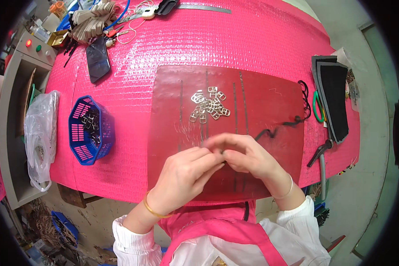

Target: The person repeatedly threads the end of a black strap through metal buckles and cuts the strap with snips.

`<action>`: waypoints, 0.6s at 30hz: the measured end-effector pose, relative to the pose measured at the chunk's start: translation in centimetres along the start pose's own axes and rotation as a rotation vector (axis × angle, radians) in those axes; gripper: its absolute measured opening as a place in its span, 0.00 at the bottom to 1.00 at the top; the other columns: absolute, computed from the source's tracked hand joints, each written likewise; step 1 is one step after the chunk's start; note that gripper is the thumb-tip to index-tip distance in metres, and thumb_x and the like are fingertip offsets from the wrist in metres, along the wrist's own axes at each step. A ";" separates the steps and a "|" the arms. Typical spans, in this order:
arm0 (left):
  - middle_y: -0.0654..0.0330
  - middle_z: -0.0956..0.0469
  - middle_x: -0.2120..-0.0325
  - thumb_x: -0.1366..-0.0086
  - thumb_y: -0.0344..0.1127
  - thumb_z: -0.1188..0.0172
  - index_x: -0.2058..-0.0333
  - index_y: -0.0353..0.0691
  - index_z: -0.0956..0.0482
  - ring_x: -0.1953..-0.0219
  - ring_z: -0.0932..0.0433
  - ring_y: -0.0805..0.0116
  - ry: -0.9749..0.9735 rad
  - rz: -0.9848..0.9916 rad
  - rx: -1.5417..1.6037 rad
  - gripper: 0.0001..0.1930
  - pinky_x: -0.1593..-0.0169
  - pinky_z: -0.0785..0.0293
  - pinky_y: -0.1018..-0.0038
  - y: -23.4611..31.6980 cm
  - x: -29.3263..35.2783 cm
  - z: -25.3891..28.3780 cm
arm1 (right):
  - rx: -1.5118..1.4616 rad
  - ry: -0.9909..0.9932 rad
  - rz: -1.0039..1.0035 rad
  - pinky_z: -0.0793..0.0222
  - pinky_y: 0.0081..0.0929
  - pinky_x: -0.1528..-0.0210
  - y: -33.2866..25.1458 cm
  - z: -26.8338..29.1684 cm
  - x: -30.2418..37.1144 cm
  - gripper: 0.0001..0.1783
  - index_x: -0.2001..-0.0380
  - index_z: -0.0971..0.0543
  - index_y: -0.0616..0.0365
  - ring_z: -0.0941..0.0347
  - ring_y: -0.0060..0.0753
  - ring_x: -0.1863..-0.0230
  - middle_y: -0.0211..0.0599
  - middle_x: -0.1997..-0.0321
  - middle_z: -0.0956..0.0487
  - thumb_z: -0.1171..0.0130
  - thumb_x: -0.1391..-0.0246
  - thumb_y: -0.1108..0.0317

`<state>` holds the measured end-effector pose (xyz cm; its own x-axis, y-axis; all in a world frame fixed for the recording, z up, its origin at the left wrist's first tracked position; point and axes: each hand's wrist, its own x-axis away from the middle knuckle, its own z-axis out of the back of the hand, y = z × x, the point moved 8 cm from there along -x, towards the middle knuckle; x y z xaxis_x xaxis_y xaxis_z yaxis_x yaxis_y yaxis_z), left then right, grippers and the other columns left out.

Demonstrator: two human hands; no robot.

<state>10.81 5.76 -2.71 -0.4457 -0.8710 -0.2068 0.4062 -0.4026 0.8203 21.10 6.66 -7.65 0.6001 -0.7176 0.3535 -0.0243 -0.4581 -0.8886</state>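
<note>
Over the near half of a dark red mat (164, 97), my left hand (186, 170) and my right hand (248, 157) meet fingertip to fingertip. Both are closed in a pinch. Whatever lies between the fingers is hidden; only a small dark spot shows there. Just beyond the hands, a loose pile of silver metal buckles (213, 106) rests on the mat. From beside my right hand a thin black strap (270, 132) trails in curves toward the mat's right edge. To the left stands a blue plastic basket (75, 144) with small black pieces and metal buckles in it.
The mat lies on a pink-covered table (133, 102). At the right are black sheets (334, 97), green-handled scissors (317, 106) and a dark clamp-like tool (319, 151). A phone (97, 60) sits far left, near bundled pale strips (91, 22). A plastic bag (41, 133) hangs at the left edge.
</note>
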 end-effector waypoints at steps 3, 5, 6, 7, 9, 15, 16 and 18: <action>0.55 0.32 0.84 0.51 0.24 0.41 0.73 0.34 0.27 0.81 0.30 0.60 0.046 0.122 -0.087 0.06 0.77 0.36 0.69 -0.7 1.0 3.0 | -0.001 -0.013 -0.169 0.41 0.12 0.77 0.5 1.7 0.7 0.10 0.66 0.26 0.61 0.37 0.11 0.73 0.23 0.73 0.29 0.46 0.48 0.66; 0.56 0.31 0.84 0.52 0.23 0.41 0.74 0.33 0.26 0.82 0.31 0.63 0.116 0.222 -0.124 0.04 0.78 0.37 0.73 -2.0 2.5 5.7 | 0.171 0.127 -0.079 0.41 0.13 0.76 -0.5 4.8 1.8 0.08 0.73 0.25 0.60 0.38 0.09 0.74 0.21 0.76 0.29 0.42 0.51 0.67; 0.56 0.30 0.85 0.51 0.22 0.42 0.75 0.31 0.25 0.83 0.30 0.66 0.208 0.249 -0.136 0.03 0.78 0.37 0.76 -2.7 3.4 7.2 | 0.265 0.287 -0.042 0.41 0.12 0.74 -1.9 6.8 2.5 0.07 0.75 0.26 0.59 0.38 0.09 0.74 0.21 0.76 0.30 0.40 0.55 0.69; 0.57 0.28 0.85 0.50 0.21 0.43 0.76 0.30 0.25 0.83 0.30 0.70 0.237 0.355 -0.124 0.01 0.78 0.37 0.77 -3.8 4.4 8.4 | 0.340 0.391 0.014 0.40 0.12 0.71 -3.4 9.3 3.2 0.07 0.76 0.27 0.58 0.37 0.10 0.74 0.20 0.77 0.31 0.39 0.59 0.72; 0.57 0.26 0.83 0.48 0.22 0.44 0.74 0.30 0.24 0.82 0.29 0.73 0.293 0.494 -0.047 0.02 0.77 0.36 0.80 -5.5 5.9 9.7 | 0.623 0.580 0.271 0.43 0.10 0.75 -8.0 14.7 5.2 0.06 0.76 0.28 0.58 0.38 0.11 0.77 0.21 0.78 0.32 0.42 0.61 0.76; 0.64 0.27 0.81 0.44 0.25 0.47 0.66 0.30 0.24 0.80 0.32 0.79 0.088 0.266 0.203 0.07 0.76 0.35 0.82 -4.1 -0.1 0.7 | 0.798 0.946 0.669 0.48 0.12 0.85 -21.3 30.1 13.3 0.05 0.70 0.26 0.53 0.41 0.10 0.85 0.19 0.84 0.33 0.45 0.49 0.66; 0.62 0.26 0.79 0.43 0.24 0.49 0.64 0.30 0.25 0.80 0.31 0.78 0.078 0.195 0.251 0.08 0.75 0.34 0.81 -4.0 -1.5 -1.6 | 0.962 0.955 0.709 0.43 0.12 0.78 -23.0 30.4 12.8 0.08 0.65 0.26 0.55 0.37 0.13 0.80 0.22 0.77 0.29 0.45 0.49 0.67; 0.57 0.24 0.78 0.43 0.24 0.49 0.63 0.31 0.26 0.78 0.25 0.73 0.050 0.201 0.252 0.09 0.73 0.30 0.79 -3.6 -3.3 -4.3 | 1.454 0.965 0.748 0.37 0.14 0.65 -23.9 28.0 11.6 0.16 0.56 0.28 0.57 0.32 0.17 0.68 0.26 0.62 0.26 0.46 0.49 0.68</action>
<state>14.30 8.89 -7.28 -0.3345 -0.9412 -0.0479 0.2687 -0.1440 0.9524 51.09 23.97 9.53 0.1841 -0.7752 -0.6043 0.8760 0.4083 -0.2569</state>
